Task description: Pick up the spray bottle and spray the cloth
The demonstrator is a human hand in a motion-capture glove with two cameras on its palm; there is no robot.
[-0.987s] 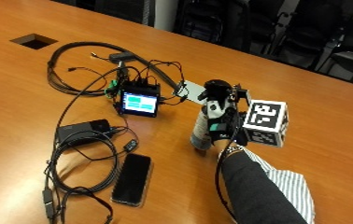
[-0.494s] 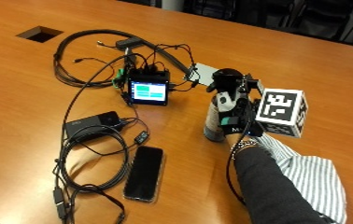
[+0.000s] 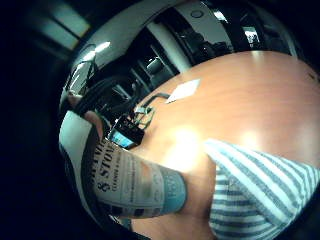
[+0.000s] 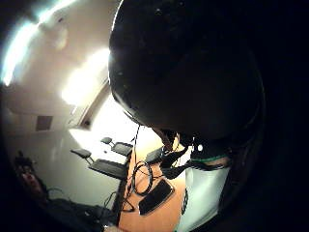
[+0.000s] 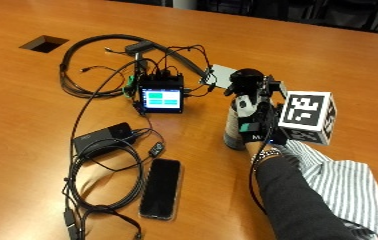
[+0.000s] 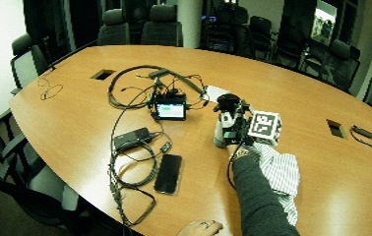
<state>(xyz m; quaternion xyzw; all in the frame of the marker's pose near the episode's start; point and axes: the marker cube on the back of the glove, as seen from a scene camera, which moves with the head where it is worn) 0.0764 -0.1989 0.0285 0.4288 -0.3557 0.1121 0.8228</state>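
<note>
The gloved right hand point(image 5: 254, 117) is wrapping its fingers around the spray bottle point(image 5: 237, 125), which is standing upright on the desk point(image 5: 36, 125). The striped cloth point(image 5: 339, 182) is lying just beside the bottle, under the forearm.

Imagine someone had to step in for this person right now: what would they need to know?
Right hand: gloved, wrapped around the spray bottle, which stands upright with its base at the table; whether it is lifted at all I cannot tell.
Cloth: striped, crumpled on the table beside the forearm, on the side away from the phone. The nozzle's direction is hidden behind the hand.
Done: bottle gripped.
Left: lift it, turn the nozzle toward the cloth, squeeze the trigger.
Mind the small screen and cables just beyond the bottle.
</note>
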